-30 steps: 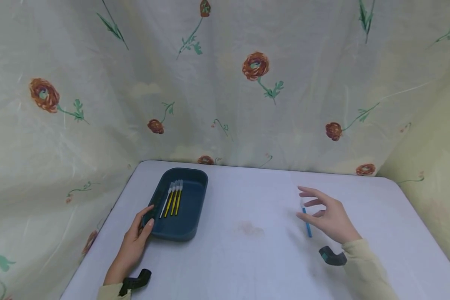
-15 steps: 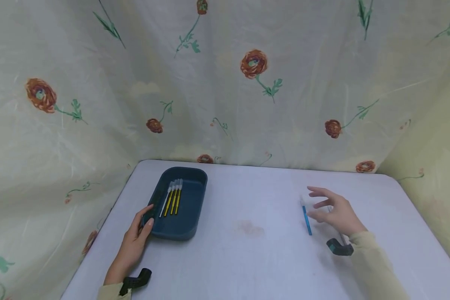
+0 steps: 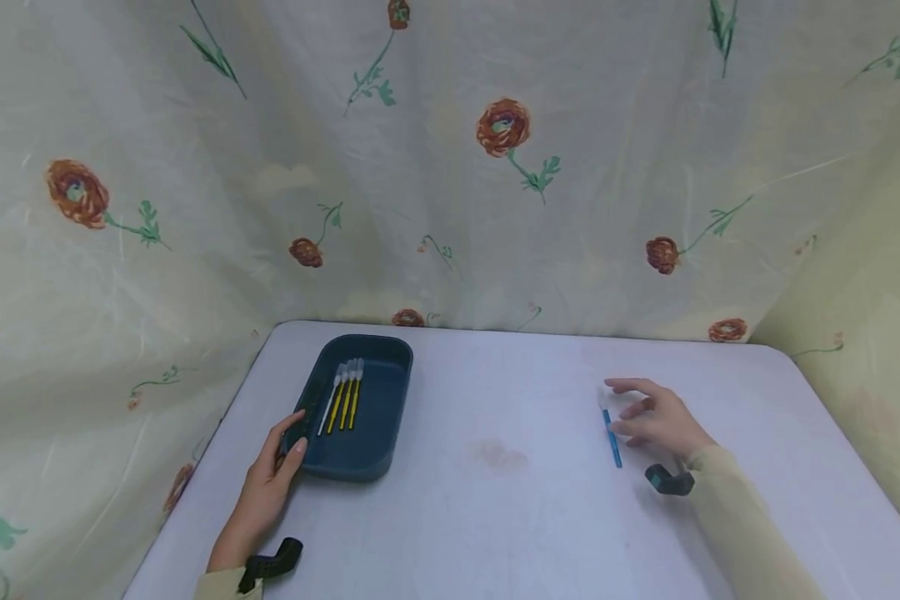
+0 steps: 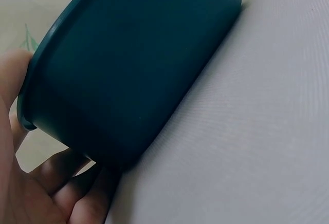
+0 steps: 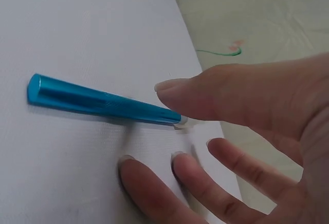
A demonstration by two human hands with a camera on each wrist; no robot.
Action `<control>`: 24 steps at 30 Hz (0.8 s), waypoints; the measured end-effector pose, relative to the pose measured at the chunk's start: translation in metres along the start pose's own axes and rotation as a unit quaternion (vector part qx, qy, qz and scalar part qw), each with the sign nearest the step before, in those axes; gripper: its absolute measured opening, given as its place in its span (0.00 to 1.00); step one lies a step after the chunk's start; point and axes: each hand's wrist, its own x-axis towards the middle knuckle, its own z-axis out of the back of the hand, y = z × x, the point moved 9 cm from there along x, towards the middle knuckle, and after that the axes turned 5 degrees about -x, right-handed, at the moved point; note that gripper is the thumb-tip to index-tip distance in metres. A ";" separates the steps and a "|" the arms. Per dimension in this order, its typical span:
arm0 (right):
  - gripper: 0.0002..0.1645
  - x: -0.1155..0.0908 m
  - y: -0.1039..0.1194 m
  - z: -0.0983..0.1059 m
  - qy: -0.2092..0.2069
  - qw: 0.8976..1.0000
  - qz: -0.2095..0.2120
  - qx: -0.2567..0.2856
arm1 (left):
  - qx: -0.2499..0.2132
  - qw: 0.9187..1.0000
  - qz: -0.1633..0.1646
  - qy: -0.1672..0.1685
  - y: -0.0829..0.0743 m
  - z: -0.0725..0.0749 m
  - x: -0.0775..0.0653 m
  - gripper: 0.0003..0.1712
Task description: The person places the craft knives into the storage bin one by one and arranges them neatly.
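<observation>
My left hand (image 3: 266,479) grips the near-left corner of a dark teal tray (image 3: 378,429); in the left wrist view the thumb is at the rim and the other fingers lie along the tray's outer wall (image 4: 128,70). Inside lie one silver and three yellow pen-shaped tools (image 3: 344,408) with clear caps, side by side. On the right of the table lies a slim blue pen-shaped tool (image 3: 612,440) with a clear tip. My right hand (image 3: 660,421) hovers beside it, fingers spread apart. In the right wrist view the thumb (image 5: 190,95) overlaps the blue handle's narrow end (image 5: 159,112).
A white-covered table (image 3: 495,517) carries everything, with a faint brownish stain (image 3: 501,455) near its middle. Behind it and along both sides hangs a pale flowered curtain (image 3: 450,167). Each wrist wears a black camera mount (image 3: 272,562).
My right hand moved right, away from the blue tool, then came back left over it. A thin pale stick seen under that wrist half a second ago is now hidden. The left hand stays put.
</observation>
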 end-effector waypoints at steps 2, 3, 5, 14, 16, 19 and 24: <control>0.45 0.003 -0.003 -0.001 -0.001 1.000 -0.016 -0.003 | -0.003 1.000 -0.003 0.001 -0.001 0.000 0.000 0.33; 0.45 0.004 -0.005 -0.002 -0.002 1.000 -0.023 -0.007 | -0.004 1.000 -0.004 0.001 -0.001 0.000 0.000 0.33; 0.45 0.006 -0.006 -0.003 -0.001 0.999 -0.031 -0.012 | -0.005 1.000 -0.006 0.001 -0.001 0.000 0.000 0.33; 0.46 0.019 -0.007 -0.005 0.016 0.998 -0.024 -0.047 | 0.004 1.000 -0.003 -0.005 -0.001 0.001 0.000 0.33; 0.46 0.021 -0.007 -0.006 0.022 0.998 -0.020 -0.057 | 0.004 1.000 -0.003 -0.005 -0.001 0.001 -0.001 0.33; 0.46 0.024 -0.008 -0.007 0.032 0.997 -0.018 -0.068 | 0.002 1.000 -0.004 -0.006 -0.001 0.001 -0.001 0.33; 0.49 0.028 -0.005 -0.009 0.051 0.995 -0.008 -0.084 | 0.002 1.000 -0.006 -0.008 -0.002 0.000 -0.001 0.33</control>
